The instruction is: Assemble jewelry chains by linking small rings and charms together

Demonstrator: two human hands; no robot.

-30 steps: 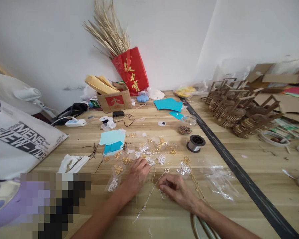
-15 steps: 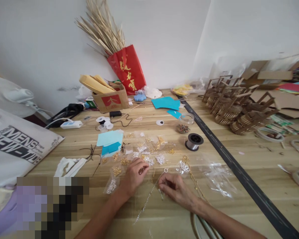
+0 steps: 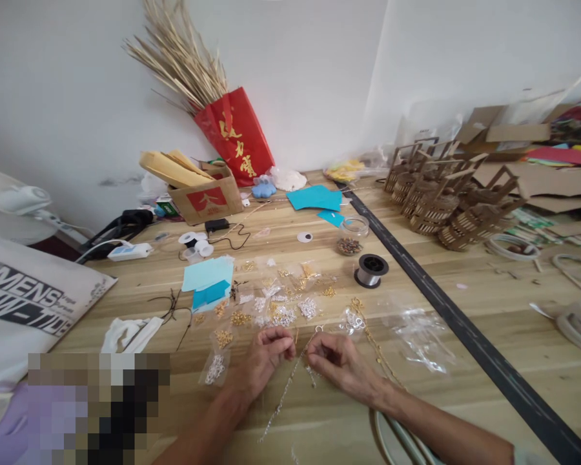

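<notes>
In the lower middle of the frame, the left hand (image 3: 271, 352) is curling its fingers inward, with thumb and forefinger close together; whether the tips are meeting or gripping anything is too small to tell. Just beside it, the right hand (image 3: 336, 361) is bending its fingers into a narrow pinch next to the silver chain (image 3: 284, 395), and a firm hold is not showing clearly

The chain is lying on the tabletop (image 3: 319, 429), running from a small ring (image 3: 318, 328) above the fingertips down towards the bottom of the frame. A short silver piece (image 3: 312, 378) is showing just below the right fingertips

The hands appear to be doing close work with fine parts; handling such thin links is calling for a light pinch and steady fingertips, without snagging the chain

Above the hands, gold beads (image 3: 241, 318) and silver beads (image 3: 307, 308) are lying in loose groups. Right of centre, a black spool (image 3: 368, 271) is standing above a gold chain (image 3: 378, 352)
</notes>
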